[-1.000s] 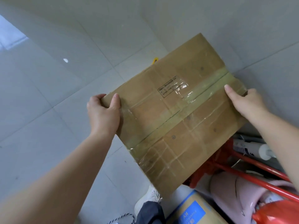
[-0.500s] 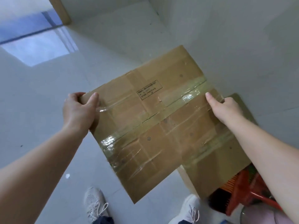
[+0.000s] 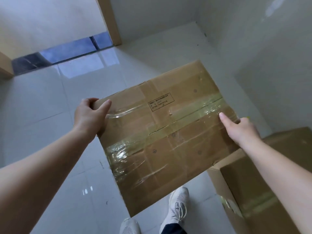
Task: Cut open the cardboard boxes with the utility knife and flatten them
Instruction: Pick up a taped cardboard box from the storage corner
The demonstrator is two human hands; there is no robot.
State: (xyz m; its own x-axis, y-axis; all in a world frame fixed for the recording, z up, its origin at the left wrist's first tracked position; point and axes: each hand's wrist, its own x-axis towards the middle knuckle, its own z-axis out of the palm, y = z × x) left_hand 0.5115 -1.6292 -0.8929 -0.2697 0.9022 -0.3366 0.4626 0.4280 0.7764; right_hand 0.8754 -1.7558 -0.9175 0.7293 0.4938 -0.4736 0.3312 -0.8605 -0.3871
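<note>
tiled floor (image 3: 50, 102), left hand (image 3: 90, 116) and right hand (image 3: 240, 128) gripping cardboard box (image 3: 168, 137) edges

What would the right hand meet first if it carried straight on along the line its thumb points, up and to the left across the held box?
Probably nothing new: the right hand already grips the cardboard box, so it would slide along the taped seam. Depth is unclear.

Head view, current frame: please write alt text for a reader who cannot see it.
A person holds a flattened, tape-covered cardboard box up over a pale tiled floor, the left hand gripping its left edge and the right hand its right edge. Another cardboard box sits on the floor at lower right, and two white sneakers show below.
</note>
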